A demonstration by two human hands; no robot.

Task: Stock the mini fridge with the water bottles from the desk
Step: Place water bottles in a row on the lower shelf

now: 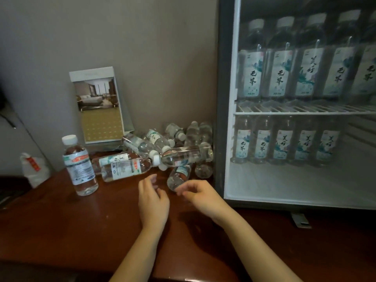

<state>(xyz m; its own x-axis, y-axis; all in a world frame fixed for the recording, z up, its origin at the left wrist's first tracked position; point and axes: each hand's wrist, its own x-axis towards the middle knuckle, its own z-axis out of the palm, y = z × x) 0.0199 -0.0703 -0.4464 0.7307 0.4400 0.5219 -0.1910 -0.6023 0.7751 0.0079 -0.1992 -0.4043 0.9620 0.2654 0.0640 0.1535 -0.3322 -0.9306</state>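
A heap of small clear water bottles (175,147) lies on its sides on the brown desk (85,226), against the wall and the mini fridge (221,98). One bottle (178,177) points its base toward me. My right hand (200,195) hovers just in front of that base, fingers loosely curled, holding nothing. My left hand (153,200) hovers beside it, fingers relaxed and empty. A larger bottle (79,165) with a white cap stands upright at the left. The fridge is open, with rows of upright bottles (284,60) on its upper wire shelf and on its floor (282,143).
A framed hotel room card (99,104) leans on the wall behind the heap. A white plastic bag (33,169) sits at the far left desk edge. A metal hinge bracket (301,220) juts from under the fridge.
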